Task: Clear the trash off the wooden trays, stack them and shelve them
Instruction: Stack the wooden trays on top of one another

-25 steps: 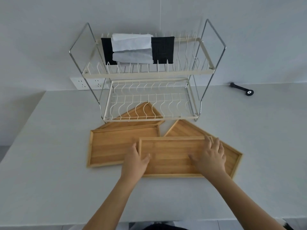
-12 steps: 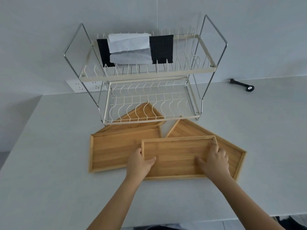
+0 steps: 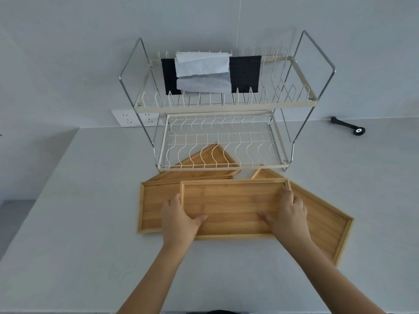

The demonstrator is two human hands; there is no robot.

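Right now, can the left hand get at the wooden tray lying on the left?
Probably yes. The left hand grips the middle tray, which overlaps the left tray. That tray's left part lies bare beside the hand, but the hand must let go first.

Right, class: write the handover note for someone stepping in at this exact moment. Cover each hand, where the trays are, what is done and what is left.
Left hand: gripping the left end of the front wooden tray.
Right hand: gripping its right end.
Trays: four in view on the white counter. The held one overlaps the left tray and the right tray; the back tray lies partly under the dish rack.
Done: no trash shows on any tray.
Left: stack all four and shelve them. The rack's lower tier is bare; the upper holds folded cloths.
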